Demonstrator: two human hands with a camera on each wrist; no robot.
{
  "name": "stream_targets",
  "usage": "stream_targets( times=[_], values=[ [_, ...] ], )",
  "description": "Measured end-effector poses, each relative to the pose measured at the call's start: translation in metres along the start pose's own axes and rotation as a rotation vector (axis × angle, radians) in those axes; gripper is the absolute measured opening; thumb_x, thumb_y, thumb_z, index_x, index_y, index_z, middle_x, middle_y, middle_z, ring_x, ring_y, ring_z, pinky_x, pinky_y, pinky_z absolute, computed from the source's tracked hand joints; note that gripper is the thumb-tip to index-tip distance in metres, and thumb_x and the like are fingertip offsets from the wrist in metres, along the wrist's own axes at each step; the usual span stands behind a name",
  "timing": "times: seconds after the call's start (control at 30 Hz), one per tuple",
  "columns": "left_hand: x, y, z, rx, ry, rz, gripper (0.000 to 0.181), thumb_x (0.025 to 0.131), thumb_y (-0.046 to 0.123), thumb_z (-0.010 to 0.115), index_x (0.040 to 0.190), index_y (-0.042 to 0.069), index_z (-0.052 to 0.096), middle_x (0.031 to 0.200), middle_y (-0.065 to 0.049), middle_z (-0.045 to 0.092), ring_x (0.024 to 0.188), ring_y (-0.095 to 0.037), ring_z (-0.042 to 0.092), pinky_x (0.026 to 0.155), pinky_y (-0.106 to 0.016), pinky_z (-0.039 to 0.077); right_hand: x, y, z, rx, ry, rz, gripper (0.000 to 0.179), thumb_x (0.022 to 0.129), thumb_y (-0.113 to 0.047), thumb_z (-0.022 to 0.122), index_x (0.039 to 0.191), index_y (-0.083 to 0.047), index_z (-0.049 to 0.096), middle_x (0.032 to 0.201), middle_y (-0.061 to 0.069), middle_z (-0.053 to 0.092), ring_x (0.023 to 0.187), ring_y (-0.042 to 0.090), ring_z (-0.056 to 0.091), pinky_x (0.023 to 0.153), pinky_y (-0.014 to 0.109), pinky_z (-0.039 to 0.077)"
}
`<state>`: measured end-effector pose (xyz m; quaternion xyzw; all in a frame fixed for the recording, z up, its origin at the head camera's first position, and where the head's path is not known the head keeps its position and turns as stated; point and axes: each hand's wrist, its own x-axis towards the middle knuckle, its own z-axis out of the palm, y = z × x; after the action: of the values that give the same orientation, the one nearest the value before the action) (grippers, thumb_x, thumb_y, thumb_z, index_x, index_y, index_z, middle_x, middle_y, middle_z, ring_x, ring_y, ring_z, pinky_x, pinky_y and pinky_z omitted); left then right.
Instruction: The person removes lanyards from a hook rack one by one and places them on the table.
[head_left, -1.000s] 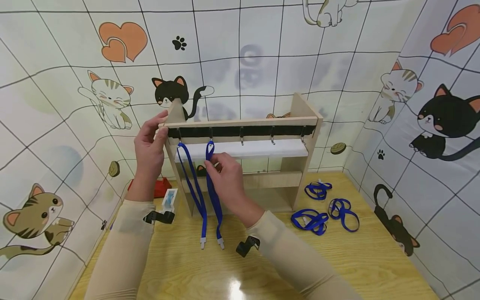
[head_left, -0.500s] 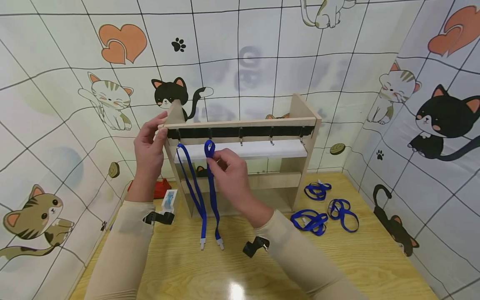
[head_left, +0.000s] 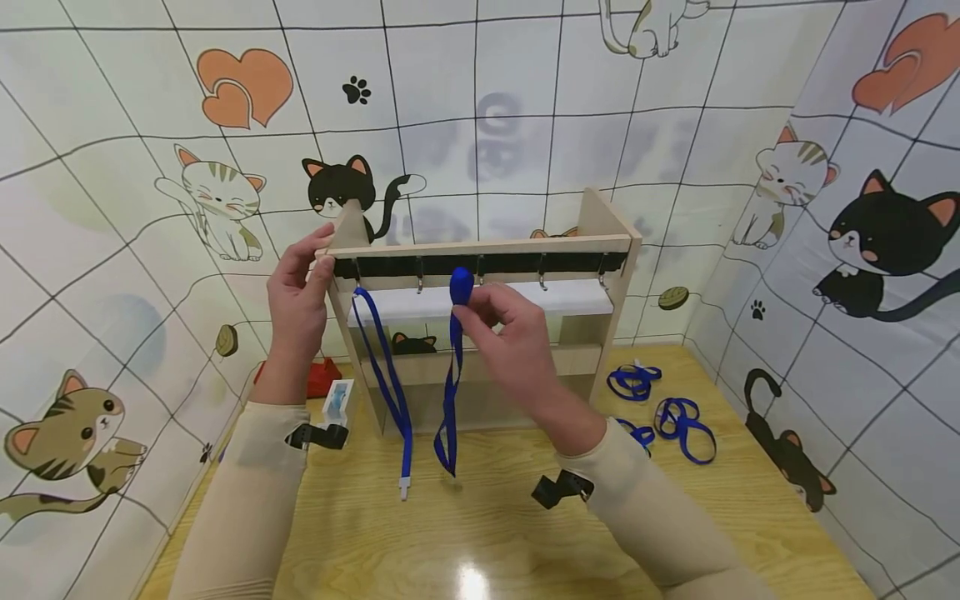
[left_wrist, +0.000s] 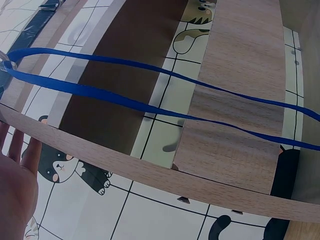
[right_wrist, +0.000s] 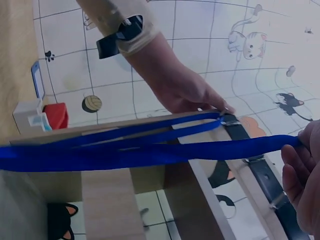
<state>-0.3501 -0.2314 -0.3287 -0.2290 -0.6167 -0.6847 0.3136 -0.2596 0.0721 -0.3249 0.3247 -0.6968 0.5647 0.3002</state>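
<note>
- Lanyard (head_left: 456,333): a flat, deep blue strap, bunched into a rounded top, its lengths hanging twisted before the wooden rack (head_left: 480,244).
- Right hand (head_left: 517,337): thumb and fingers pinch it just below that top.
- Left hand (head_left: 300,287): grips the rack's upper left corner.
- A matching strap (head_left: 407,446) hangs nearby, ending in a pale clip (head_left: 404,488).

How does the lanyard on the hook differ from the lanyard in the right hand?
The hung lanyard hangs from the leftmost hook; the held lanyard is pinched in the right hand. The hung lanyard's strands spread apart near its top; the held lanyard's show no gap there. Both are blue.
</note>
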Motion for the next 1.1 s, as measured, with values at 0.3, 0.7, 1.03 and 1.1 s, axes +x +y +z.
stream_targets(
  times=[0.3,0.7,1.03,1.1],
  values=[
    [0.0,0.001,0.0,-0.007,0.001,0.002,0.028,0.11,0.012,0.071,0.136,0.005,0.074,0.155,-0.008,0.066,0.148,-0.031,0.053,0.109,-0.035,0.057,0.001,0.0,-0.041,-0.046,0.052,0.046,0.004,0.105,-0.005,0.076,0.101,-0.005,0.077,0.092,0.002,0.073,0.075,0.027,0.068,0.067,0.026,0.054],
    [-0.001,0.001,0.001,-0.015,0.005,0.008,0.028,0.109,0.011,0.071,0.136,0.003,0.073,0.155,-0.008,0.066,0.147,-0.032,0.053,0.107,-0.033,0.057,-0.004,0.007,-0.083,-0.138,0.147,0.058,0.006,0.103,0.003,0.075,0.1,-0.002,0.075,0.089,0.009,0.074,0.074,0.021,0.07,0.067,0.022,0.053],
    [-0.002,0.002,0.001,-0.029,0.004,0.006,0.028,0.109,0.011,0.072,0.136,0.003,0.073,0.155,-0.009,0.066,0.148,-0.032,0.052,0.109,-0.035,0.056,-0.009,0.014,-0.106,-0.229,0.195,0.059,0.004,0.103,0.001,0.076,0.1,-0.001,0.074,0.089,0.006,0.072,0.075,0.02,0.068,0.063,0.021,0.05],
    [-0.002,0.002,0.001,-0.025,0.003,0.004,0.028,0.109,0.011,0.072,0.136,0.004,0.074,0.155,-0.009,0.066,0.148,-0.032,0.052,0.11,-0.035,0.056,-0.009,0.014,-0.107,-0.225,0.2,0.064,0.004,0.103,0.0,0.076,0.1,-0.002,0.074,0.089,0.006,0.072,0.075,0.024,0.068,0.063,0.02,0.05]
  ],
)
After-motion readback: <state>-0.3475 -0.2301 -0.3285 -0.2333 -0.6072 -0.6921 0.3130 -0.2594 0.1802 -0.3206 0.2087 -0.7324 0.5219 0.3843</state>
